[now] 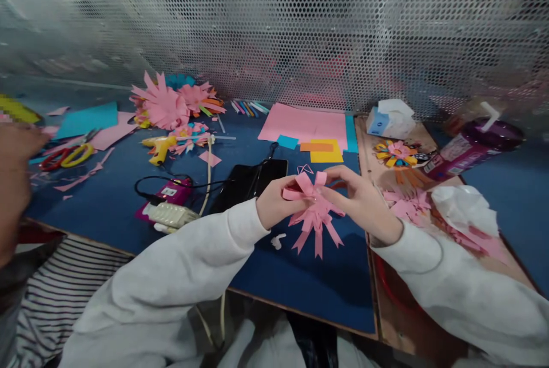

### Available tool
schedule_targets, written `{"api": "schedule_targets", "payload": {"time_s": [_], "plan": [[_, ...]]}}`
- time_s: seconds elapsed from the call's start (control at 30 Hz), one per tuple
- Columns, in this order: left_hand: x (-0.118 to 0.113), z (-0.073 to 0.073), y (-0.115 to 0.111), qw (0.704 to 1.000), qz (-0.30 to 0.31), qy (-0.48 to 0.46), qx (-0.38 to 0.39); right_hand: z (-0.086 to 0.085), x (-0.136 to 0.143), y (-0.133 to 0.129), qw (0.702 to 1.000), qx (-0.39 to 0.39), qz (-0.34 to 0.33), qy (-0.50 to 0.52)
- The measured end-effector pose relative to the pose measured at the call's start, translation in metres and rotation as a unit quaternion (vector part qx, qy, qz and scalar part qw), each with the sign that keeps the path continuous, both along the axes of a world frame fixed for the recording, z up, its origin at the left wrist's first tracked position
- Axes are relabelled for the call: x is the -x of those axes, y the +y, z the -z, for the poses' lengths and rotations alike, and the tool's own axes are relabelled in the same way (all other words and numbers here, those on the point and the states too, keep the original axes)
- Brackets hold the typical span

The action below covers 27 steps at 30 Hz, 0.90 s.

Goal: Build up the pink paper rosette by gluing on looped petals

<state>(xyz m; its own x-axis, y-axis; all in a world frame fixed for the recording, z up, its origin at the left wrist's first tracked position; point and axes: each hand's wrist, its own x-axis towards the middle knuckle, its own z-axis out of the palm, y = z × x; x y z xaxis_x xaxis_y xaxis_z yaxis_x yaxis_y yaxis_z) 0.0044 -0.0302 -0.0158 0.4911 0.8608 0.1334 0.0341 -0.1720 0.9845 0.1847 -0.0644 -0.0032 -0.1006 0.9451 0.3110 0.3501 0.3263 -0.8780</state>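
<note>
Between my two hands is a pink paper flower, held above the blue tabletop. Looped strips form its upper part, and notched strips hang down below. My left hand pinches its left side with thumb and fingers. On the other side my right hand grips the flower's loops, the thumb near its centre and the fingers partly behind the paper. A small white object lies on the table just below my left hand. Behind that hand rests a black tablet-like slab with a cable across it.
A yellow glue gun, scissors, a power strip and paper flowers lie leftward. Pink sheets sit by the perforated metal wall. A tissue box and purple bottle stand right. Another person's arm is at far left.
</note>
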Motion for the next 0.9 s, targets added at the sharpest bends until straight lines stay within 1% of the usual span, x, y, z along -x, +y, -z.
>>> {"api": "schedule_targets", "payload": {"time_s": [0.07, 0.17, 0.37, 0.67, 0.77, 0.9], "plan": [[0.000, 0.002, 0.000, 1.000, 0.004, 0.006, 0.000, 0.003, 0.003, 0.000, 1.000, -0.013, 0.004, 0.006], [-0.001, 0.004, 0.000, 1.000, -0.009, 0.021, -0.001, 0.005, 0.006, -0.001, 0.999, -0.019, 0.011, 0.039], [-0.003, 0.005, -0.003, 0.999, -0.025, 0.032, 0.001, 0.002, 0.007, -0.003, 0.996, 0.057, 0.023, 0.060], [-0.002, 0.005, -0.004, 0.997, -0.039, 0.066, -0.032, 0.003, 0.006, -0.004, 0.995, 0.075, 0.017, 0.059], [-0.002, 0.003, -0.006, 0.996, -0.039, 0.067, -0.044, 0.007, 0.006, -0.003, 0.995, 0.086, 0.004, 0.055], [-0.003, 0.000, -0.008, 0.995, -0.038, 0.074, -0.058, 0.012, 0.006, -0.001, 0.987, 0.139, -0.034, 0.072]]}}
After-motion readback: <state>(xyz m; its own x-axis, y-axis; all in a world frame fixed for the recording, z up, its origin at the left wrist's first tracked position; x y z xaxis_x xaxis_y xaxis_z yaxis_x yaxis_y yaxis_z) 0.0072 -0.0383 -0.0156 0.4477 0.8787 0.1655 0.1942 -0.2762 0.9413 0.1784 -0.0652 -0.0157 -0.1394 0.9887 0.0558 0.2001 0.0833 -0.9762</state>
